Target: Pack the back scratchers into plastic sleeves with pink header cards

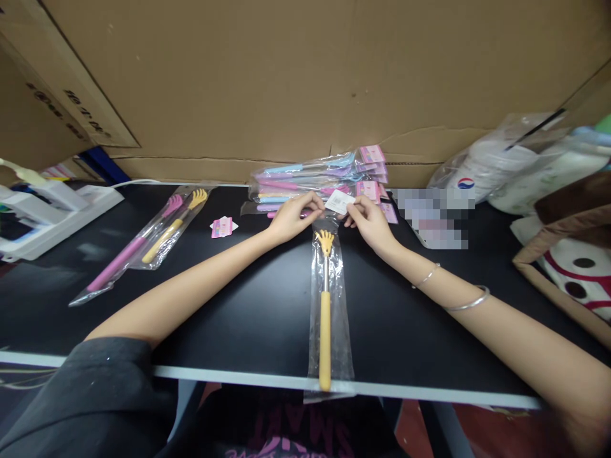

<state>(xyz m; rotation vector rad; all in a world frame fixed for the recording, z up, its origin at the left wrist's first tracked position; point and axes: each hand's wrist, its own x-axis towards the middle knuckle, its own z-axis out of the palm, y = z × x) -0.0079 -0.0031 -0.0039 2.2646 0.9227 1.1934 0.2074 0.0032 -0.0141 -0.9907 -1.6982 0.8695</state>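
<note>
A yellow back scratcher point(325, 331) with a metal shaft lies upright in the view, inside a clear plastic bag point(341, 324). The bag's lower end reaches over the front edge of the table. At its top end, my left hand point(293, 217) is closed in a pinch on the plastic bag. My right hand point(371, 224) pinches a small white card point(340, 201) with a printed label, just above the bag's mouth. Behind both hands is a pile of bagged back scratchers point(305, 168) in several colours, with pink header cards point(372, 154).
To the left lie a bagged pink back scratcher point(119, 261), a yellow one point(165, 240) and small loose cards point(222, 227). A white power strip point(81, 213) sits at far left. A bagged cup point(496, 162) and a brown-handled bag point(529, 248) stand right. Cardboard point(238, 76) walls the back.
</note>
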